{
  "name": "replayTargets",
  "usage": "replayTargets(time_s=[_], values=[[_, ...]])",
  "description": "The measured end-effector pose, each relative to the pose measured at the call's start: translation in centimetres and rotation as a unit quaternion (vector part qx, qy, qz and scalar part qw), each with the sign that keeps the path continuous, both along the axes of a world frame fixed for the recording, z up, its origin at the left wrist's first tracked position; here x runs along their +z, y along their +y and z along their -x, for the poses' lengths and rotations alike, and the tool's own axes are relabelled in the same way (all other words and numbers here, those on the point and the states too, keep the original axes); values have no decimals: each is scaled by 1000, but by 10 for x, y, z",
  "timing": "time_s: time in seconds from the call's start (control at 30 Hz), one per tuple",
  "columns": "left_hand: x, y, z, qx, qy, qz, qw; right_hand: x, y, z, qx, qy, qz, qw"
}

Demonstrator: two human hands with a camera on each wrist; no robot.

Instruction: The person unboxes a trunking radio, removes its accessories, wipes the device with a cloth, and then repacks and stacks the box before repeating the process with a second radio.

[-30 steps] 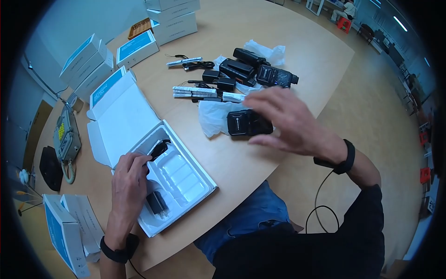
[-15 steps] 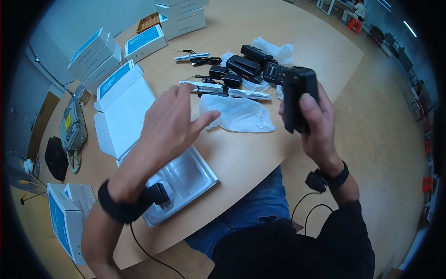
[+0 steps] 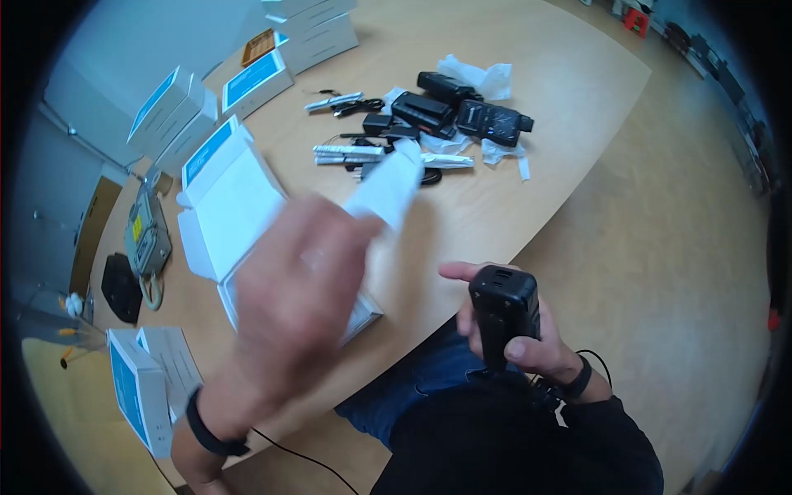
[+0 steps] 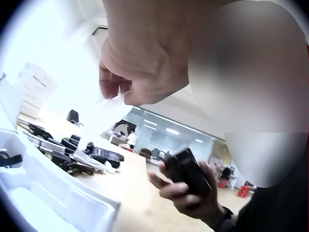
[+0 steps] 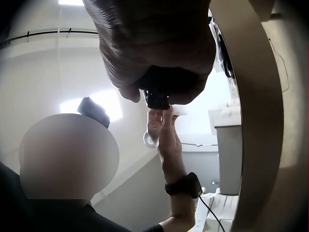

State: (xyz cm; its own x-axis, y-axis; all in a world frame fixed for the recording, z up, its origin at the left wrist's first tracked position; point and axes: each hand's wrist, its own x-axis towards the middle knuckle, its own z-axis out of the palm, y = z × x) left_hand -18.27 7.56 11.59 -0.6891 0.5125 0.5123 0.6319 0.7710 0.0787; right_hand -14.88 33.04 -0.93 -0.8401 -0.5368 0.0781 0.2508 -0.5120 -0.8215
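My left hand (image 3: 297, 285), blurred by motion, pinches a thin white plastic wrapper (image 3: 389, 186) over the table and the open box. In the left wrist view the wrapper (image 4: 113, 113) hangs from thumb and fingertips. At the table's front edge my right hand (image 3: 540, 351) grips a chunky black handheld device (image 3: 503, 301) upright, thumb on its near side and index finger pointing left. The left wrist view shows this device (image 4: 186, 171) held clear of the table. Below the left hand, the open white box (image 3: 235, 198) is partly hidden, its inner tray (image 4: 53, 198) visible in the left wrist view.
Further back lie more black devices (image 3: 495, 122), wrapped accessories (image 3: 346, 155), a coiled cable (image 3: 360, 106) and loose plastic wrappers (image 3: 487, 76). Stacked boxes (image 3: 177, 115) stand at the back left, a desk phone (image 3: 148, 235) at the left, and upright boxes (image 3: 140, 388) at the near left.
My right hand has picked up the black device from its wrapper and brought it towards my body. The left hand has left the box tray, reached out and lifted the white wrapper.
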Motion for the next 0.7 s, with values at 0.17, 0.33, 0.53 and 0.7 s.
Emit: replayTargets(time_s=[0.17,0.33,0.53,0.7], values=[[-45,34,-64,12,-57,-7,998,0,-21,-21,-9,-104,-21,994],[-92,50,-94,-48,-116,-307,944,-15,-14,-40,-125,-64,-123,982],[-123,58,-112,14,-69,-434,898,-34,-3,-56,-128,74,-239,960],[-151,47,-147,95,-175,-410,890,-78,10,-80,-99,223,-335,910]])
